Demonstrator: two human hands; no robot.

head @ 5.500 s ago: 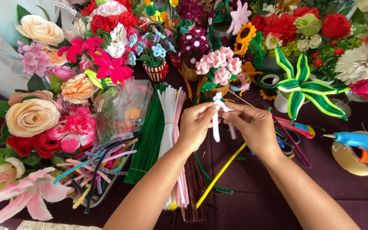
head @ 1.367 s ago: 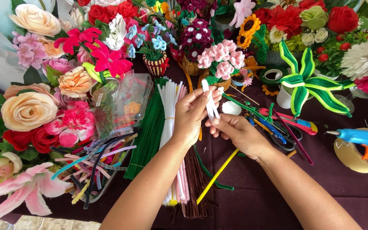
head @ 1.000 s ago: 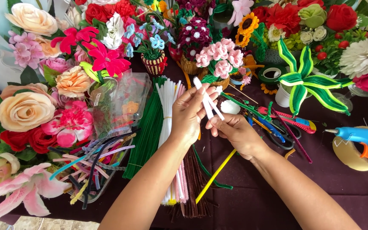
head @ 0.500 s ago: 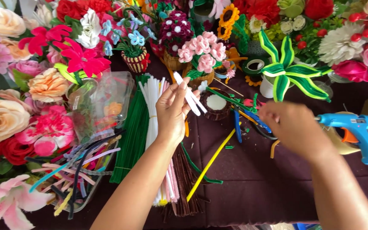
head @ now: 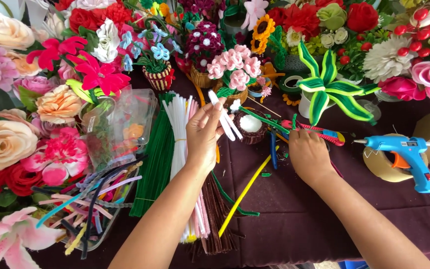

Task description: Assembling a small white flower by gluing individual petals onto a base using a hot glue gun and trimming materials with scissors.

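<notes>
My left hand (head: pixel 202 137) is raised above the table and pinches a few short white pipe cleaners (head: pixel 223 118) that are bent together, tips pointing up and right. My right hand (head: pixel 307 154) lies palm down on the dark purple cloth (head: pixel 294 219), with its fingers over a red and blue handled tool (head: pixel 319 132). Whether those fingers grip the tool is hidden. A small brown basket with a white ball (head: pixel 250 127) sits between my hands. Bundles of green, white, pink and brown pipe cleaners (head: pixel 175 149) lie under my left forearm.
A blue glue gun (head: pixel 406 154) rests on a tape roll (head: pixel 381 167) at right. A yellow pipe cleaner (head: pixel 242 197) lies on the cloth. Handmade flowers crowd the left and far sides, including a green striped plant (head: pixel 327 92) and pink flowers in a basket (head: pixel 232 67).
My right hand let go of the white pipe cleaners, swung right and now lies on the tools. My left hand keeps the white bundle raised.
</notes>
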